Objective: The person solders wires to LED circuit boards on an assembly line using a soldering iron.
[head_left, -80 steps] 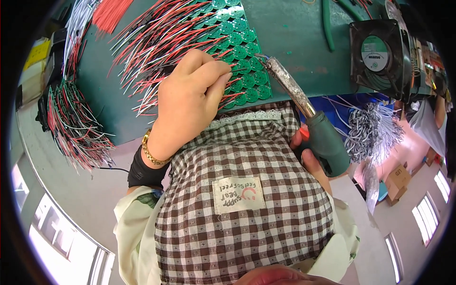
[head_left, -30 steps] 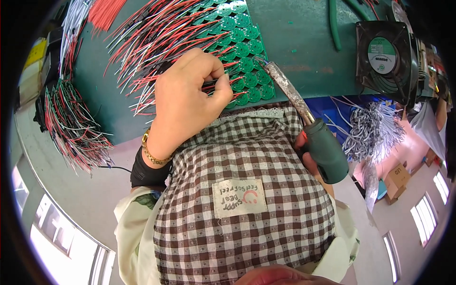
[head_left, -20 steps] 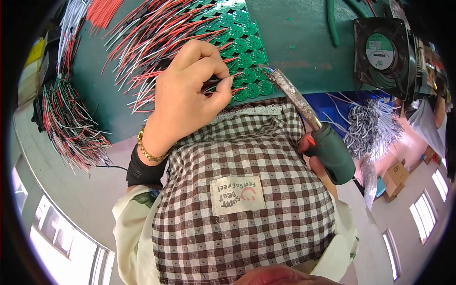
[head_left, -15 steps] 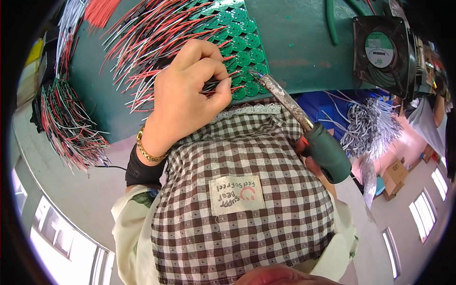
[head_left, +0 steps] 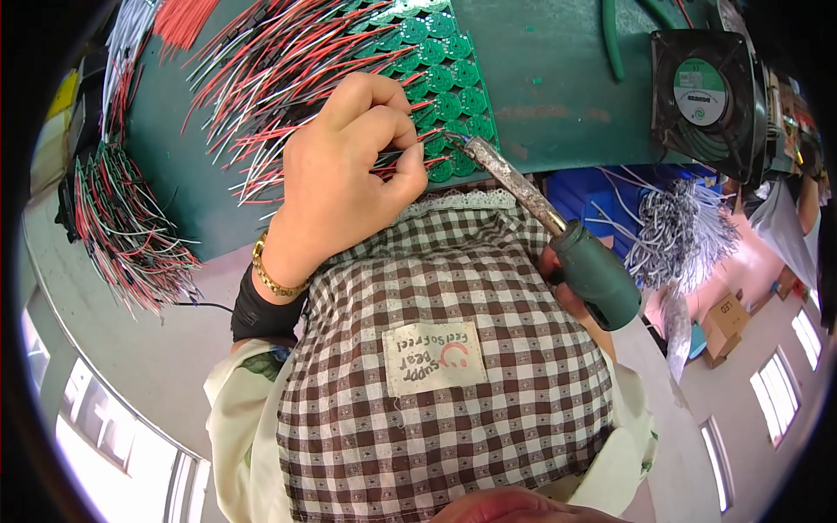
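Note:
My left hand (head_left: 349,170) is closed in a pinch on a thin wire (head_left: 425,137) at the near edge of a green circuit board panel (head_left: 449,105). The panel is made up of round boards, and red, black and white wires (head_left: 261,105) fan out leftward from it. A soldering iron (head_left: 523,187) with a dark green handle slants in from the right, its tip at the board beside my left fingertips. My right hand (head_left: 571,301) is wrapped round that handle, mostly hidden behind the handle and the checked apron (head_left: 445,288).
A black fan (head_left: 702,100) stands at the right of the green table (head_left: 558,122). Bundled wires hang at the left table edge (head_left: 126,231); a white-grey bundle (head_left: 684,227) lies in a blue bin (head_left: 567,196) at the right. A cardboard box (head_left: 725,327) sits beyond.
The soldering iron has moved slightly left and its tip has come closer to my left fingertips, onto the wire's end at the board. My left hand has stayed nearly still.

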A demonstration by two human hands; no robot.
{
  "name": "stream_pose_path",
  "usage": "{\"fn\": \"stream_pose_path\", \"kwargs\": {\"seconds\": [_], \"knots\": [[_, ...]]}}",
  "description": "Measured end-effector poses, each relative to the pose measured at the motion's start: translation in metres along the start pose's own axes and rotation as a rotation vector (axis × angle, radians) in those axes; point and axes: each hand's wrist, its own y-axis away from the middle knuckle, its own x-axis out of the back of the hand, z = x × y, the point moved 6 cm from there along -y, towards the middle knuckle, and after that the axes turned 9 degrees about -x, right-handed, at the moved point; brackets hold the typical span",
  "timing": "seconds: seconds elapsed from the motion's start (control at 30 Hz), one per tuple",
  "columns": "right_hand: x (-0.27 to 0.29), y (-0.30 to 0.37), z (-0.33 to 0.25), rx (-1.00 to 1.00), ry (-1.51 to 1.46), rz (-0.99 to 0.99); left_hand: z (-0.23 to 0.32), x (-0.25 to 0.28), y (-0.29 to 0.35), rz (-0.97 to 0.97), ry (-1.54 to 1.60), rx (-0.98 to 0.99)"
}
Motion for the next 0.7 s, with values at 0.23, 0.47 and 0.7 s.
{"fn": "stream_pose_path", "kwargs": {"seconds": [0.23,0.47,0.7], "knots": [[0.002,-0.006,-0.010,-0.218,-0.214,0.040,0.000,0.000,-0.001,0.006,-0.036,-0.008],[-0.002,-0.007,-0.020,-0.775,-0.298,-0.131,-0.001,0.000,-0.001,0.014,-0.051,-0.028],[0.004,0.001,-0.035,-0.422,-0.111,-0.114,0.008,-0.002,0.000,-0.012,0.049,-0.019]]}}
